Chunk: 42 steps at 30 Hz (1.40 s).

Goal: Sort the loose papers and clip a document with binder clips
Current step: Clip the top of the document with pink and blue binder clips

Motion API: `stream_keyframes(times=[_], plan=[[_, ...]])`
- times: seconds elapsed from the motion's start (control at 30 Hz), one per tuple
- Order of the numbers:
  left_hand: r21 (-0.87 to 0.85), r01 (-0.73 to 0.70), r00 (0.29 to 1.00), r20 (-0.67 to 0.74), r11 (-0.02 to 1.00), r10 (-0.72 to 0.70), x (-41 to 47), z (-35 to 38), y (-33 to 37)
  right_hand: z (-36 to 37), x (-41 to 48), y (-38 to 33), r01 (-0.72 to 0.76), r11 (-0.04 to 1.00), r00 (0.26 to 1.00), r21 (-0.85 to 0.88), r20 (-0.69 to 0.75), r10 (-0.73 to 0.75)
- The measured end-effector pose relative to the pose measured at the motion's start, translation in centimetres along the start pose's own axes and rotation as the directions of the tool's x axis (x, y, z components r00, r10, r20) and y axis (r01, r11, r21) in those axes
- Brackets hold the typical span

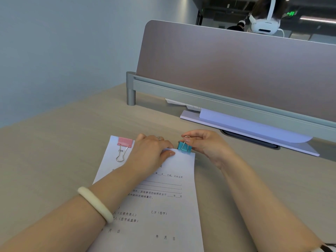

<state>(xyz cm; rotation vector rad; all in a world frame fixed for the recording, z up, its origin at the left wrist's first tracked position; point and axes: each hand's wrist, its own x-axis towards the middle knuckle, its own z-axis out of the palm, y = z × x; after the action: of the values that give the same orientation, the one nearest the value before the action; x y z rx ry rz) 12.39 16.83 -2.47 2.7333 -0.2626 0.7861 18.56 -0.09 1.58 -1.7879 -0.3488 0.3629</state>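
Document (160, 206) bottom off-frame; top-middle text hidden under left hand (149, 155).

matt wood-grain desk (54, 151); smooth paper document (163, 206); glossy bangle (95, 204).

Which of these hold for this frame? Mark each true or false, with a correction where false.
1. A pink binder clip sits on the document's top left corner. True.
2. The right hand holds a teal binder clip at the top right corner. True.
3. The left hand is lifted off the paper. False: it presses flat on the document.
4. The pink clip's wire handle stands upright. False: it lies folded down on the page.
5. The left wrist wears a pale bangle. True.
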Motion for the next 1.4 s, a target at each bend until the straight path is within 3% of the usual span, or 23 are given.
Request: stream_keyframes(times=[0.7,0.8,0.9,0.97,1.23,1.4], plan=[[0.007,0.012,1.0,-0.025,1.0,-0.012,0.0,0.1,-0.1,0.4,-0.6,0.7,-0.007,0.996,0.998,-0.085,0.064,0.012],[-0.009,0.02,1.0,-0.02,1.0,-0.021,0.0,0.1,-0.2,0.5,-0.9,0.7,0.055,0.977,0.998,-0.204,0.05,-0.046],[-0.048,0.023,0.999,-0.042,0.999,-0.025,-0.1,0.0,-0.2,0.5,-1.0,0.4,0.2,0.911,0.979,-0.361,0.05,-0.195],[-0.056,0.02,0.998,-0.062,0.998,-0.023,-0.1,-0.1,-0.1,0.5,-1.2,0.3,0.222,0.899,0.974,-0.377,0.045,-0.222],[-0.057,0.009,0.993,-0.115,0.998,-0.015,-0.2,-0.5,0.1,0.3,-2.2,-0.3,-0.011,0.93,0.995,-0.368,0.091,0.047],[-0.08,0.011,0.993,-0.117,0.997,-0.02,-0.3,-0.3,-0.1,0.0,-2.4,-0.8,0.197,0.946,0.979,-0.258,0.097,-0.177]])
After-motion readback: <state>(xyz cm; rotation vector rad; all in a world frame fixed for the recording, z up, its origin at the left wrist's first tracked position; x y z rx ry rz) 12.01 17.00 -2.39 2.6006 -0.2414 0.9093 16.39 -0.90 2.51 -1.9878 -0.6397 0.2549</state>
